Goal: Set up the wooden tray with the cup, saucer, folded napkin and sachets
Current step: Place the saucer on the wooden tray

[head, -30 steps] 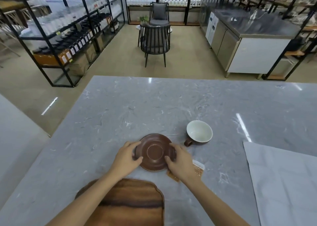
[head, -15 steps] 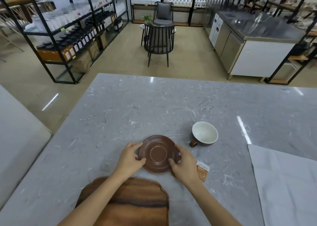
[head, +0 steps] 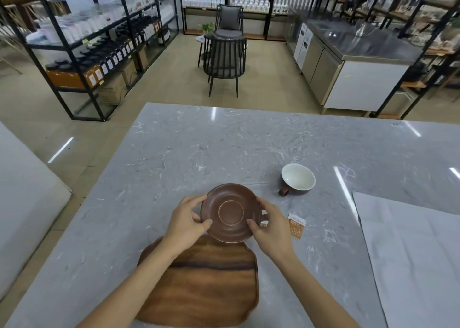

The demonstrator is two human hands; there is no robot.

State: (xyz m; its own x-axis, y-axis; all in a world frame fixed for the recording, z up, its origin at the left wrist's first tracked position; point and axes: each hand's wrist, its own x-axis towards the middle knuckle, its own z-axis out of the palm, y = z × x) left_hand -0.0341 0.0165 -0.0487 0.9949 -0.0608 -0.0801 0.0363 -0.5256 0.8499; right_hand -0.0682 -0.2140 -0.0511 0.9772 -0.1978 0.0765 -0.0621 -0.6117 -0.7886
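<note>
A brown saucer (head: 231,212) is held between both hands, lifted and tilted toward me, its near rim over the far edge of the wooden tray (head: 206,285). My left hand (head: 186,223) grips its left rim and my right hand (head: 270,224) grips its right rim. A brown cup (head: 297,180) with a white inside stands on the marble to the right, handle toward the front left. An orange and white sachet (head: 296,225) lies just right of my right hand. A large pale napkin (head: 413,253) lies flat at the right.
The grey marble table (head: 199,148) stretches ahead, its left edge dropping to the floor. Black chairs (head: 225,58), a steel counter (head: 348,61) and shelving racks (head: 99,41) stand beyond the table.
The saucer has left the marble and moved toward me, now over the tray's far edge. Both hands stayed on its rim. More of the sachet shows beside my right hand.
</note>
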